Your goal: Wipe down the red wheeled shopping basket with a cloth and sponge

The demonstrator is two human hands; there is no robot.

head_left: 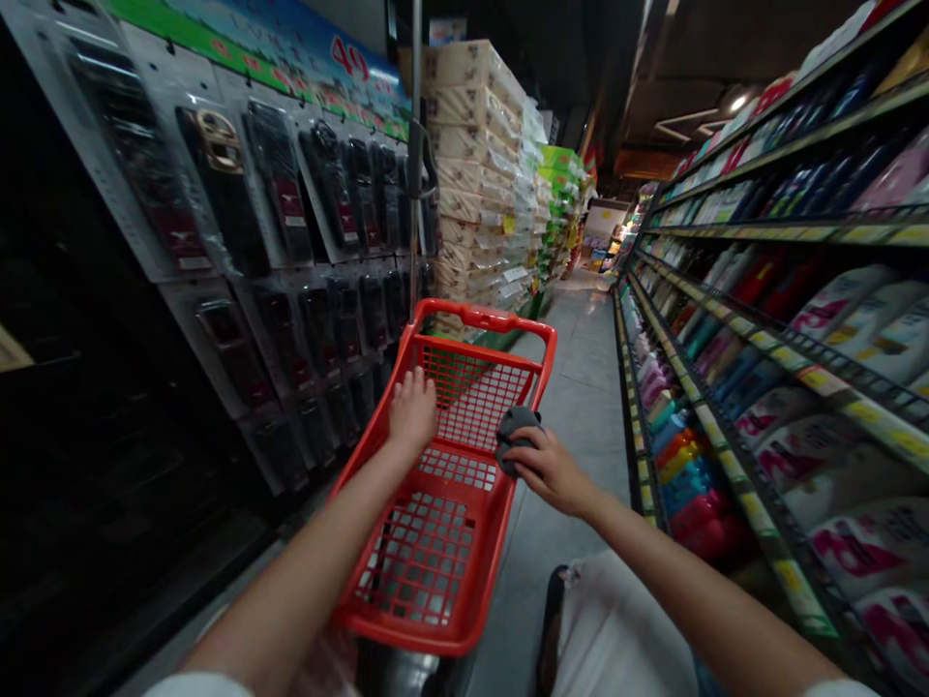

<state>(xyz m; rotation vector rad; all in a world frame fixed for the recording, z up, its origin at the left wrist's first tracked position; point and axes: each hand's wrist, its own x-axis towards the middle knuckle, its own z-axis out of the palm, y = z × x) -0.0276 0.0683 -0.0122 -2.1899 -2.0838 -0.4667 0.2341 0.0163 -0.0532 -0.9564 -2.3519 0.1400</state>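
Observation:
A red plastic shopping cart (410, 634) with grid walls stands right in front of me, its basket holding nothing that I can see. Over its left side, near the rim, my left hand (413, 411) is held with the fingers stretched out and nothing in them. My right hand (553, 472) is at the right rim, its fingers closed on a dark grey cloth (517, 426). The cloth is bunched up and lies against the rim; part of it is hidden behind my fingers. The cart's red handle (483, 318) is at its far end.
Packaged phone cases (218, 184) hang on a display at left. Behind it rise stacked wrapped packs (471, 174) and green packs (558, 184). Shelves of bottles (834, 387) line the right side. A grey tiled aisle floor (581, 358) runs between, and a metal pole (416, 194) stands beside the cart.

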